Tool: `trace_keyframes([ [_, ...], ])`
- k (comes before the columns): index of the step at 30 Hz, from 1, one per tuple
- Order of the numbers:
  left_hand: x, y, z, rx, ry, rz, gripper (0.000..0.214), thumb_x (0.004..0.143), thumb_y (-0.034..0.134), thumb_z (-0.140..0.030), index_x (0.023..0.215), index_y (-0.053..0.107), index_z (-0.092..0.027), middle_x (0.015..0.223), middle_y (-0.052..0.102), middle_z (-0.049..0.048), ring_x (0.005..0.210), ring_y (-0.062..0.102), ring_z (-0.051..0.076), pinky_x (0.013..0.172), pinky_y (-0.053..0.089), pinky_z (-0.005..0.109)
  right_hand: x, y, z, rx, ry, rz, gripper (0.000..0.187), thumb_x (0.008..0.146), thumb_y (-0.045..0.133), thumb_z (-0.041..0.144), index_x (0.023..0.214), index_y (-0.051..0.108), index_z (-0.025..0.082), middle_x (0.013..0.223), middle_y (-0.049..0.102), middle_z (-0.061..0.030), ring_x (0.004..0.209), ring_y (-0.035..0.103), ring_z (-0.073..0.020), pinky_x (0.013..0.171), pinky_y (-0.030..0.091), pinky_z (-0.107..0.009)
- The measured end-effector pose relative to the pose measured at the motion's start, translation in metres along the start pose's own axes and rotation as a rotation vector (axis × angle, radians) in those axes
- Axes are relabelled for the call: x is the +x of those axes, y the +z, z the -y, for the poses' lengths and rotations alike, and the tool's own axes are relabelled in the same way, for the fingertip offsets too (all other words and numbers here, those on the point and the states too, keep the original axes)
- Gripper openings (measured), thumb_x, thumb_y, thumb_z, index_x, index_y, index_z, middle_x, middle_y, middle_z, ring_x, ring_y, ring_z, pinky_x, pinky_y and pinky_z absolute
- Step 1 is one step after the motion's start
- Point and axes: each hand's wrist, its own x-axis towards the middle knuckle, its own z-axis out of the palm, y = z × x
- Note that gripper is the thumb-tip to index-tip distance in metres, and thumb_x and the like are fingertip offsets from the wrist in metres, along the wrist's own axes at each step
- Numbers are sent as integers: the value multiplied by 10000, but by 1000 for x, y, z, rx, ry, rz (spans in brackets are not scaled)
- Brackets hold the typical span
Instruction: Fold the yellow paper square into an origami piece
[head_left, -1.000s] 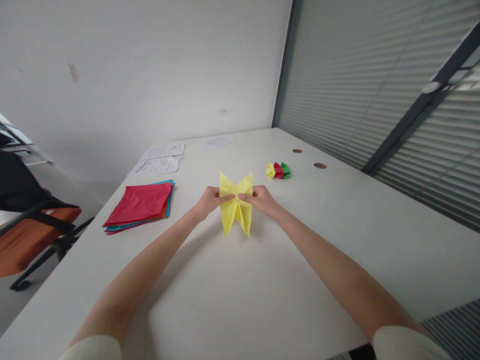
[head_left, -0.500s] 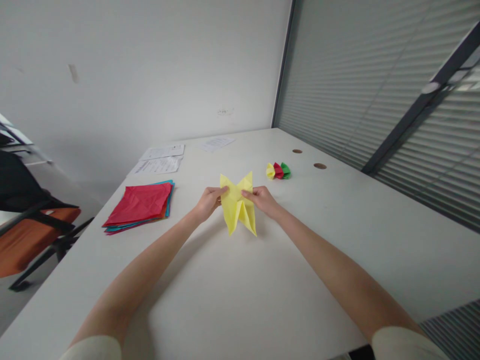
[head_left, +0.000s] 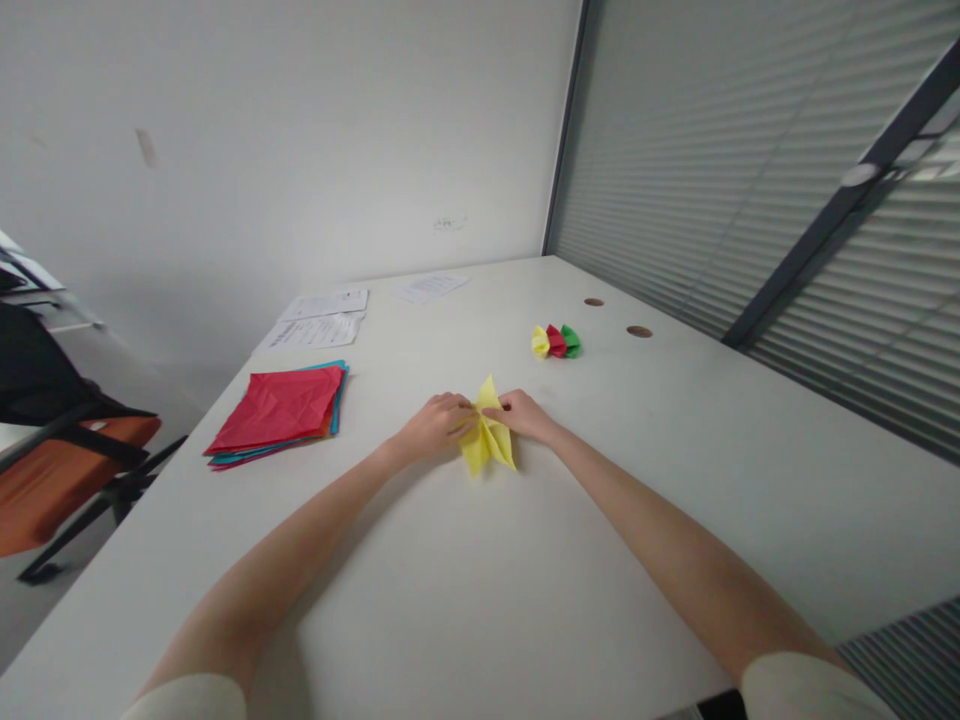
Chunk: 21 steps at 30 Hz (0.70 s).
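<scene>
A folded sheet of yellow paper with pointed corners sits low over the white table, between my two hands. My left hand is closed on its left side, with the fingers covering the upper left part. From the right, my right hand pinches the paper near its middle, thumb on top. One point sticks up between the hands and two hang toward me. Whether the paper touches the table, I cannot tell.
Left of my arm lies a stack of coloured paper, red on top. Small yellow, red and green folded papers stand together at back right. Printed sheets lie at the far left. An orange-seated chair stands beyond the table's left edge.
The yellow paper has come down and narrowed, its upper left part now under my left fingers. My left hand has moved right, over the paper; my right hand has lowered slightly.
</scene>
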Motion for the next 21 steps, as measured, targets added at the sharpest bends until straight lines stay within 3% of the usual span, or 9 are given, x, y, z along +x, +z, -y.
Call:
trace_keyframes([
  [3,-3,6,-2,92,16,107,343,966,405,-366,1113,657,-186,1137,656,129,1060,606,230,956,425,391,-2,-2,-3,-252,-38,-136,285,717,726,381,883,705,151,753,642,-25,699,541,-157,652,401,-249],
  [6,-5,7,-5,161,4,152,412,983,341,-427,1213,591,-195,1257,613,122,1164,567,228,1023,381,405,-3,-9,-3,-470,-113,-243,496,761,702,246,1244,610,181,1125,636,-120,987,551,-228,861,417,-329],
  [10,-6,5,-8,210,12,184,427,997,284,-421,1283,527,-217,1354,545,102,1231,518,212,1052,350,390,-1,-14,-6,-541,-355,10,393,870,503,93,1173,684,265,1189,657,-72,1095,502,-224,957,368,-371],
  [13,-7,4,-9,196,18,175,415,994,297,-409,1271,534,-211,1319,557,106,1230,504,213,1055,346,379,1,-16,-8,-565,-390,140,448,868,470,49,1147,700,313,1188,682,-45,1126,487,-233,958,353,-385],
  [17,-6,4,-7,170,18,193,399,996,287,-393,1201,577,-210,1200,606,95,1128,556,206,1033,362,373,-1,-24,-7,-639,-353,182,416,895,473,104,1165,685,339,1193,687,-30,1193,468,-273,969,336,-416],
  [21,-7,5,-6,195,8,210,405,999,268,-397,1214,568,-230,1211,600,84,1122,561,203,1040,341,390,-2,-30,-5,-705,-306,181,409,915,463,139,1212,648,351,1211,678,-32,1241,470,-286,981,335,-430],
])
